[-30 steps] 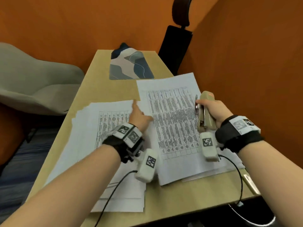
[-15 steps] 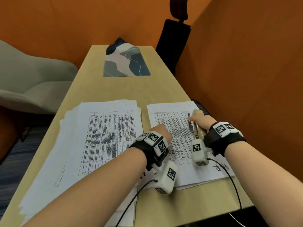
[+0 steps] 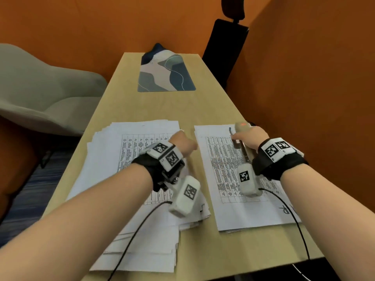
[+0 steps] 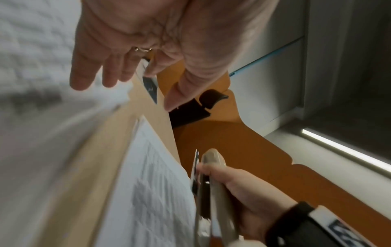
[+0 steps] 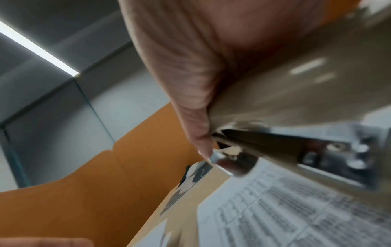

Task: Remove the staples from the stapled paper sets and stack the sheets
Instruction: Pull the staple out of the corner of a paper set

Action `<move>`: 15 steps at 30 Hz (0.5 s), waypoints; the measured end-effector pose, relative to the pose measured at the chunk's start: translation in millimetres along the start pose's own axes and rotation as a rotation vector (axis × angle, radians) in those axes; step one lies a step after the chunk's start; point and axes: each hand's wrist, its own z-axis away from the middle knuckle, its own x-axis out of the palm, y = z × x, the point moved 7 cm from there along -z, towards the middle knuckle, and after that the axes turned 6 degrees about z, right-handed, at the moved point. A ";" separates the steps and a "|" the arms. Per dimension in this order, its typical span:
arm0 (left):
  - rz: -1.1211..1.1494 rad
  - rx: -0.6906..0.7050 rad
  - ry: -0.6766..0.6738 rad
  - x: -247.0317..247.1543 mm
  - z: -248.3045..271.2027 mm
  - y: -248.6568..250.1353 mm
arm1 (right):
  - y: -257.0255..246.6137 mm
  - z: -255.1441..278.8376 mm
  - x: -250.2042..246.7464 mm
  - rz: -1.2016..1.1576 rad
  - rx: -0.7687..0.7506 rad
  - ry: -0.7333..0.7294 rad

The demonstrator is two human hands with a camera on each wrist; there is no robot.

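Two lots of printed sheets lie on the wooden table [image 3: 154, 110]. The loose stack [image 3: 113, 179] is on the left and the paper set [image 3: 229, 211] on the right. My left hand [image 3: 182, 139] hovers over the stack's right edge. In the left wrist view the left hand [image 4: 137, 90] has its fingers spread and holds nothing. My right hand [image 3: 248, 136] grips a beige stapler [image 3: 240, 128], which points away from me over the top of the right set. In the right wrist view my thumb lies along the stapler [image 5: 296, 83], whose metal tip sits just above the printed page [image 5: 285, 217].
A patterned mat [image 3: 166, 74] lies at the table's far end. A grey chair [image 3: 40, 94] stands to the left and a black chair [image 3: 225, 49] at the far right corner. An orange wall [image 3: 314, 98] runs close along the right edge. Cables trail from both wrists.
My left hand has left the right paper set and moved left to the loose stack's edge. The right hand still holds the stapler over the right set.
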 end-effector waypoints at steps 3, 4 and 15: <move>-0.102 -0.004 0.113 -46.7 -10.2 -15.2 | -40.6 8.5 15.4 0.248 -0.143 -0.074; -0.144 -0.011 0.170 -62.8 -16.2 -25.8 | -47.1 7.4 20.2 0.332 -0.148 -0.063; -0.484 -0.250 0.221 -158.7 -25.3 -117.7 | -124.1 29.6 67.5 0.382 -0.248 -0.067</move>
